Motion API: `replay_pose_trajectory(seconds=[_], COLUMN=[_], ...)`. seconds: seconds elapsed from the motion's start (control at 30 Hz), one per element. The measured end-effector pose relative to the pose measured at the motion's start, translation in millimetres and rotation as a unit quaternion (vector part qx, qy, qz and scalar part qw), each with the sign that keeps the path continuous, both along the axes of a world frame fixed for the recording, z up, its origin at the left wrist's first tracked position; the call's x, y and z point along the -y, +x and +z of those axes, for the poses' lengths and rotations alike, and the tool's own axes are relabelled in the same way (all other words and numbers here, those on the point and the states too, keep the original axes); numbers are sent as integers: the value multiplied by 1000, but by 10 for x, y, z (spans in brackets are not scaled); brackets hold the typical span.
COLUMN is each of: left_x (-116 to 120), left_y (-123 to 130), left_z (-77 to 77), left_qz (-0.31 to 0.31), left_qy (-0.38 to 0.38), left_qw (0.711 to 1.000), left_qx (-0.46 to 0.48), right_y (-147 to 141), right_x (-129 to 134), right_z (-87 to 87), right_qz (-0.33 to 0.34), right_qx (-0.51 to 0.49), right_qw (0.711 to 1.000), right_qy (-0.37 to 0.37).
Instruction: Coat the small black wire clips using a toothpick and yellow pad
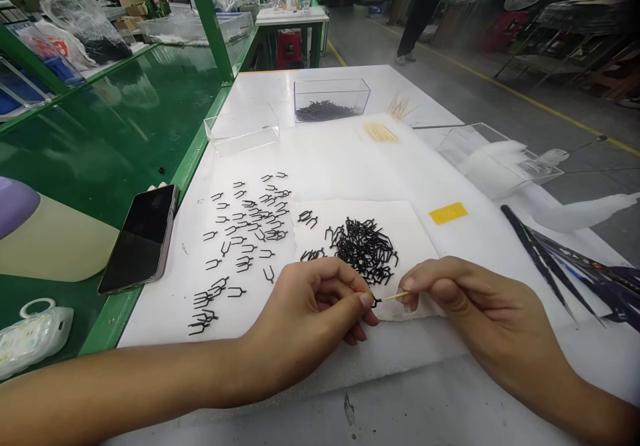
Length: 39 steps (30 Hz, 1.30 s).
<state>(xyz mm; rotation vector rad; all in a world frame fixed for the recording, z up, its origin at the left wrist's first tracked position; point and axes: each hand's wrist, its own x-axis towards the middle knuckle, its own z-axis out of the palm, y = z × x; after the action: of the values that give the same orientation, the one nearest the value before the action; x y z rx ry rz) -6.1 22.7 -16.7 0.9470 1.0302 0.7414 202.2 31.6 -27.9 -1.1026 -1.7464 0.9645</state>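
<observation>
My left hand pinches a small black forked part between thumb and forefinger; its prongs stick out to the right. In my right hand is a thin wooden toothpick, its tip close to the prongs; whether the two touch I cannot tell. Just beyond my hands, a heap of black forked parts lies on a white paper sheet. Many similar loose forked parts are spread over the white table to the left of the sheet.
A clear box of black parts and a bundle of toothpicks stand farther back. Tweezers and a yellow sticker are at right. A phone rests on the green left edge. Someone's legs show in the aisle.
</observation>
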Motion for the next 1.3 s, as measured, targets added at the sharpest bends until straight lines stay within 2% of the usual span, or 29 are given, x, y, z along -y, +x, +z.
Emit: replay_pose_trajectory(seconds=[1.07, 1.2, 1.3], left_x=[15, 14, 18], left_y=[8, 3, -3], left_z=[12, 9, 4], left_qz=[2, 2, -1], left_qy=[-3, -3, -3], left_qw=[1000, 1000, 1000], left_qx=[4, -4, -11], right_y=[8, 122, 293], right_x=[20, -23, -180], right_z=[1, 52, 144], right_qz=[-9, -63, -188], right_qx=[4, 4, 35], right_qw=[1000, 997, 976], right_qy=[0, 33, 107])
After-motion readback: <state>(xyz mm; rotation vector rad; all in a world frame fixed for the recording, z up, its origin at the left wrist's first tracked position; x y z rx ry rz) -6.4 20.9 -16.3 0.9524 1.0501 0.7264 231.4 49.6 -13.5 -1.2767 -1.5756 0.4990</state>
